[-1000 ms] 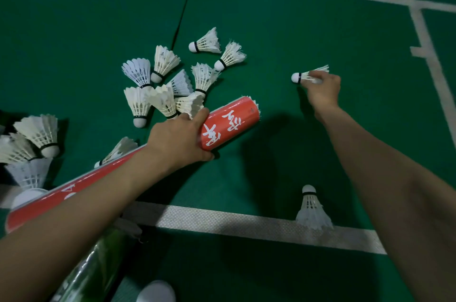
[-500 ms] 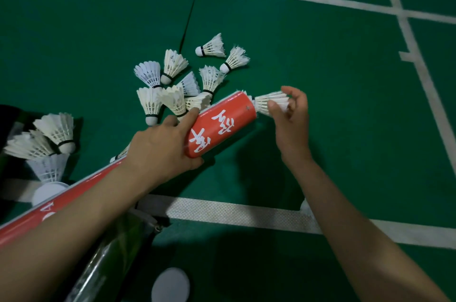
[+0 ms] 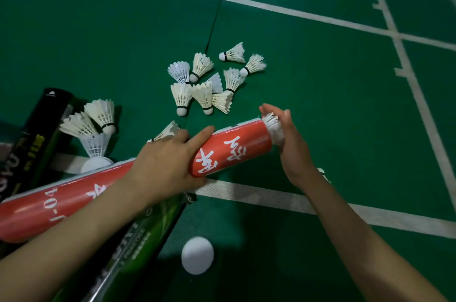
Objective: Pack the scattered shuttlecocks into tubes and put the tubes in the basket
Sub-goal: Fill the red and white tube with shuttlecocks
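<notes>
Red tube (image 3: 234, 151) slanting above a green tube (image 3: 138, 235) near a white cap (image 3: 197, 255) on the floor (image 3: 320, 104), left hand (image 3: 167, 166) gripping its middle, right hand (image 3: 291, 143) flat, palm pressing a shuttlecock (image 3: 274, 126) into its mouth, loose shuttlecocks (image 3: 204, 84) heaped on the floor beyond.

Green court floor (image 3: 320, 104) with white lines (image 3: 259, 194). A loose pile of shuttlecocks (image 3: 209, 82) lies mid-floor, several of them touching. A thin black rod (image 3: 214, 20) runs off from the pile's far side. Left of the pile is a smaller bunch of shuttlecocks (image 3: 93, 124), with a black tube (image 3: 37, 134) just past it. Nearer the camera than the pile are a green tube (image 3: 138, 247) and a white cap (image 3: 197, 255) beside it.
</notes>
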A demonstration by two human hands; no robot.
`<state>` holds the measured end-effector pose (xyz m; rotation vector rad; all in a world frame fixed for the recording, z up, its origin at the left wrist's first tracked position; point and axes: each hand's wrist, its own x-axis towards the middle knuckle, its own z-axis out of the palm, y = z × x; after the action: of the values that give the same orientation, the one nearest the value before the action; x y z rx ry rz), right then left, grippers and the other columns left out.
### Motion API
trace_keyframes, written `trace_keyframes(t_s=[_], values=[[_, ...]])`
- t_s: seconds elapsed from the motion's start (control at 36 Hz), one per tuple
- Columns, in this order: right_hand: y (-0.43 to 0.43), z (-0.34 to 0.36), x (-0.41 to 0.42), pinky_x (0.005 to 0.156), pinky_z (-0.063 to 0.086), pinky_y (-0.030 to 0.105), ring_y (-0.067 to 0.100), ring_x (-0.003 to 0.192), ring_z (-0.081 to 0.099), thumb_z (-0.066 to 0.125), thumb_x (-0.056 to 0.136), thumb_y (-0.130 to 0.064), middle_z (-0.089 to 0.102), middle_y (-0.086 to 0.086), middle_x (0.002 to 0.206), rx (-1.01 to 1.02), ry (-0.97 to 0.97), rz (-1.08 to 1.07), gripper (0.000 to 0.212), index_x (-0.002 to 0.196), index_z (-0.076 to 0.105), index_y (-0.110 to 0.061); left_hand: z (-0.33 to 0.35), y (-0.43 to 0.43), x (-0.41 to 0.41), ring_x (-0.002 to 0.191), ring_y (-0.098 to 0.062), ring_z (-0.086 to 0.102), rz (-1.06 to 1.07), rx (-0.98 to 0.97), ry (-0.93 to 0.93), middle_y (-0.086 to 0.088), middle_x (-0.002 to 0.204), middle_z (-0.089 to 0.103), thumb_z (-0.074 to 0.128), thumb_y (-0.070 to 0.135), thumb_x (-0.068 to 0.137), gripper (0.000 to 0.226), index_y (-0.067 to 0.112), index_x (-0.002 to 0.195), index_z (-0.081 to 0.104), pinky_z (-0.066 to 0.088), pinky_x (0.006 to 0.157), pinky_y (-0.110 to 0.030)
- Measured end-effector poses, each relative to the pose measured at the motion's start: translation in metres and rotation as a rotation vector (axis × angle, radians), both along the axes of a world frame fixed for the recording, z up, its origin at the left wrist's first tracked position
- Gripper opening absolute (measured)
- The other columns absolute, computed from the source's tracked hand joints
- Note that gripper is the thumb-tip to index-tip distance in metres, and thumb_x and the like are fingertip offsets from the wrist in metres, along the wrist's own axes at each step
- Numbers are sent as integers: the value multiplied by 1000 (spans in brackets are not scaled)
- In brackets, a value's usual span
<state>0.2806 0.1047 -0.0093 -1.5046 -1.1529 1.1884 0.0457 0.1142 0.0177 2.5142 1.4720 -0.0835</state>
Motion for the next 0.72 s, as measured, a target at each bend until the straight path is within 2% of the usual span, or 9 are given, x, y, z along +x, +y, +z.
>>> trace_keyframes(t_s=[0.11,0.25,0.36,0.42,0.47,0.53,0.61,0.67,0.72], values=[[-16,5,-13,109,37,43,9,124,49,25,80,-76,47,-14,137,-23,29,54,62,129,47,-45,1,-14,1,102,-21,58,-4,13,-45,2,123,50,54,73,72,97,38,148,3,50,78,-33],[-27,1,-19,112,33,41,5,125,48,22,84,-73,48,-17,135,-62,88,50,53,124,49,-52,0,-18,5,100,-22,59,-4,2,-26,1,120,50,54,71,73,96,38,148,4,49,76,-33],[-29,-6,-7,112,32,39,8,127,46,17,90,-66,45,-11,140,-106,33,55,57,133,45,-42,-6,-22,17,101,-24,60,16,-48,15,0,118,50,56,71,72,96,39,147,5,49,78,-34],[-30,-14,2,107,32,30,9,127,43,22,94,-61,43,-5,142,-75,-107,-18,58,139,42,-29,-12,-24,24,101,-25,60,19,-74,26,-1,118,50,57,69,73,96,38,147,5,49,78,-35],[-29,-26,18,100,32,27,14,126,42,34,96,-49,45,1,138,-48,-329,-148,50,136,45,-20,-18,-27,28,100,-26,60,17,-98,33,-2,118,51,58,69,73,97,37,147,4,49,79,-36],[-32,-43,41,101,31,30,19,126,40,49,96,-32,43,7,136,-54,-582,-259,41,133,46,-15,-22,-30,31,101,-27,60,10,-117,43,-3,118,51,58,69,72,98,36,148,4,49,79,-36],[-46,-71,74,106,30,43,30,130,32,62,88,-23,39,16,136,-167,-952,-318,54,136,41,-10,-27,-34,32,102,-28,61,-10,-132,69,-3,120,50,59,69,72,100,37,148,3,49,79,-37],[-57,-84,88,106,27,50,35,134,26,64,85,-22,34,20,139,-293,-1055,-301,62,138,36,-9,-29,-36,33,103,-28,60,-18,-139,88,-2,122,50,60,69,71,101,37,148,2,49,80,-36],[-66,-93,94,104,29,49,37,133,25,64,85,-22,31,22,140,-405,-1040,-266,66,140,31,-9,-31,-38,33,104,-27,60,-21,-145,97,-2,122,49,59,70,71,101,37,147,2,49,80,-35]])
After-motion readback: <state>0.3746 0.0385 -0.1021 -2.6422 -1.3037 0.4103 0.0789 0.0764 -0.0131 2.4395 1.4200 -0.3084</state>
